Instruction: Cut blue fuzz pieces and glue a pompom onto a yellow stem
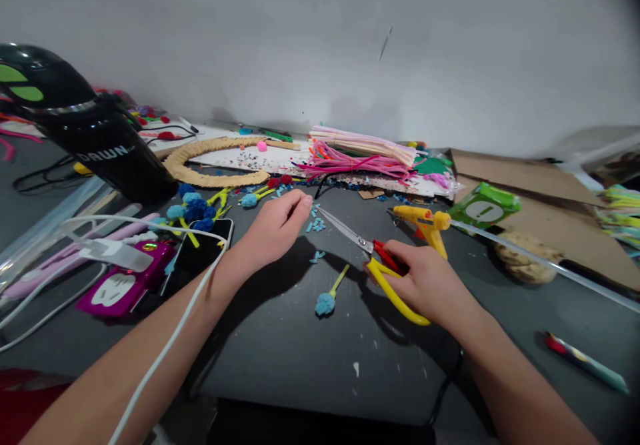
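Desk (280,351), dark grey, strewn with craft material. At far left stands a black lidded tumbler (95,135); its contents are hidden. Behind the hands lie a tan wrapped ring (210,161) and a bundle of pink pipe cleaners (350,158). The right hand (427,285) is closed through the handles of the scissors (367,248), which have yellow and red loops and slim steel blades that point up and left. The blade tips nearly meet the left hand (273,231), whose fingers are pinched together; what they hold is too small to tell. A yellow glue gun (425,221) rests just beyond the right hand. Between the hands, a blue pompom on a yellow stem (327,298) lies on the desk, with blue scraps (316,225) under the blades.
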`<state>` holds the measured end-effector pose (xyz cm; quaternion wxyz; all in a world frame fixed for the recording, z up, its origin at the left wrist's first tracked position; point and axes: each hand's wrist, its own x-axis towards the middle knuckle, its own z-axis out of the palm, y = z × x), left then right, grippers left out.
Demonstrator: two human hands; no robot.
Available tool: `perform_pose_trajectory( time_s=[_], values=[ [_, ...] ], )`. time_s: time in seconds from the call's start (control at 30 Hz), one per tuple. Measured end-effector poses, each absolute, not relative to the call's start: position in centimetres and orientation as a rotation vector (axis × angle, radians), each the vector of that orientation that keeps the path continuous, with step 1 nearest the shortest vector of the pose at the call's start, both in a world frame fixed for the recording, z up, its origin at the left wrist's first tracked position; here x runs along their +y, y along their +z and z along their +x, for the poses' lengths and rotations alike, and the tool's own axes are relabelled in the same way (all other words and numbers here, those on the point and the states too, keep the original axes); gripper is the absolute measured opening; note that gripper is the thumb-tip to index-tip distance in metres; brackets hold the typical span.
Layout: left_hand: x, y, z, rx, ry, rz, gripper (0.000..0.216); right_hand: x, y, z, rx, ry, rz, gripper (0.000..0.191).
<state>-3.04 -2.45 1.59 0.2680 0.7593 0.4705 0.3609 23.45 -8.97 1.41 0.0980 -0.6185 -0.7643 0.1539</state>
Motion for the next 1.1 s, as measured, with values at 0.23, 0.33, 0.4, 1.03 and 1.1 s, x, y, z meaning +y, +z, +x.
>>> perform_pose_trajectory(
  time_s=[0.23,0.33,0.4,1.03,1.1],
  values=[
    [-2.42,1.46,-2.98,1.264,0.979,2.043,0.036,-8.99,1.32,23.57,-2.211,0.437,-1.843,0.035],
    [-2.38,1.33,-2.96,1.27,0.984,2.044,0.035,-8.89,1.31,23.57,-2.171,0.436,-1.864,0.035],
    [-2.38,1.33,-2.95,1.273,0.982,2.048,0.035,-8.89,1.33,23.55,-2.159,0.448,-1.865,0.035],
    [-2.48,1.55,-3.02,1.315,1.001,1.997,0.038,-9.16,1.52,23.4,-2.23,0.394,-1.82,0.039],
    [-2.56,1.63,-3.0,1.303,1.012,1.993,0.038,-9.09,1.46,23.38,-2.231,0.394,-1.818,0.04]
  ],
)
